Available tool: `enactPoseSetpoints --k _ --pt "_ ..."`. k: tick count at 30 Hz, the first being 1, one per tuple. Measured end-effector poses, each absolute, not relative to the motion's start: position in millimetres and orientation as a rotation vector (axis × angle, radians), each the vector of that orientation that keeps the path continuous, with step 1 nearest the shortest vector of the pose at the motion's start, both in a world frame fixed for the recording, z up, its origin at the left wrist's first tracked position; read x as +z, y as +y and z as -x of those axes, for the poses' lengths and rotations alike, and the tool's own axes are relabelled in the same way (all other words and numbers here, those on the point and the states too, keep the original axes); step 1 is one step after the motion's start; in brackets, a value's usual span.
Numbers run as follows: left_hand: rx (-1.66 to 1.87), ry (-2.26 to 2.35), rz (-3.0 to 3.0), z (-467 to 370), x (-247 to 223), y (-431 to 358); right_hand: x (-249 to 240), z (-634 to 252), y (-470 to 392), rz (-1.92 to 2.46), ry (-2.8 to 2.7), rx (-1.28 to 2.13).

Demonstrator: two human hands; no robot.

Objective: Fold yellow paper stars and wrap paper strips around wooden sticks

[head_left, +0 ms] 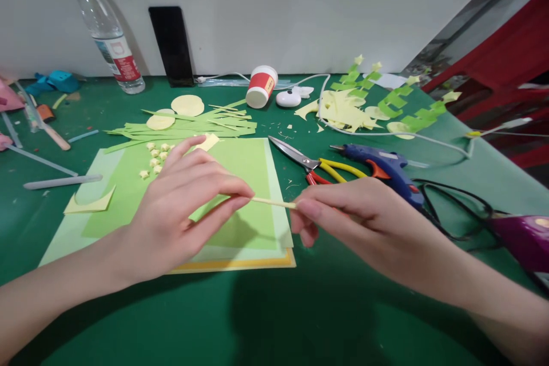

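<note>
A thin pale-yellow paper strip stretches between my two hands above the green paper sheets. My left hand pinches its left end between thumb and forefinger, the other fingers loosely bent. At the opposite end, my right hand closes on the strip with thumb and curled fingers. Several small folded paper stars lie on the sheets just beyond my left hand. Beside them is a short pale-yellow paper piece, partly covered by that hand.
Scissors and a blue glue gun lie beyond my right hand. Green paper strips, yellow scraps, a tipped paper cup and green spirals with stars are farther back. A bottle and phone stand by the wall.
</note>
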State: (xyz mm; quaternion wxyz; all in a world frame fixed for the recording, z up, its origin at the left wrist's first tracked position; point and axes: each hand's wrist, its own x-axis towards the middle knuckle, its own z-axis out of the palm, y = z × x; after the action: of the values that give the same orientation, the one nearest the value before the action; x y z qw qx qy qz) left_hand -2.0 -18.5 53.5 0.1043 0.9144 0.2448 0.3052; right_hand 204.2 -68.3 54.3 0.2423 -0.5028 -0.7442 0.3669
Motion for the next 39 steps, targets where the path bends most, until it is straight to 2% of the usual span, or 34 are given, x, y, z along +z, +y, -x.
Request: enactPoseSetpoints --k 6,21,29,39 --pt "0.902 0.680 -2.658 3.4 55.2 -17.0 50.1 -208.3 -68.2 1.230 -2.160 1.054" --pt "0.908 0.736 -2.441 4.9 45.3 -11.0 41.1 -200.9 -63.4 1.289 -1.995 1.373" --pt "0.863 0.743 -2.333 5.0 41.0 -7.7 31.9 -196.7 -57.8 1.300 -1.972 1.363" --pt "0.885 0.795 -1.922 1.1 39.9 -7.0 26.1 -191.9 -58.9 1.250 -1.828 1.291"
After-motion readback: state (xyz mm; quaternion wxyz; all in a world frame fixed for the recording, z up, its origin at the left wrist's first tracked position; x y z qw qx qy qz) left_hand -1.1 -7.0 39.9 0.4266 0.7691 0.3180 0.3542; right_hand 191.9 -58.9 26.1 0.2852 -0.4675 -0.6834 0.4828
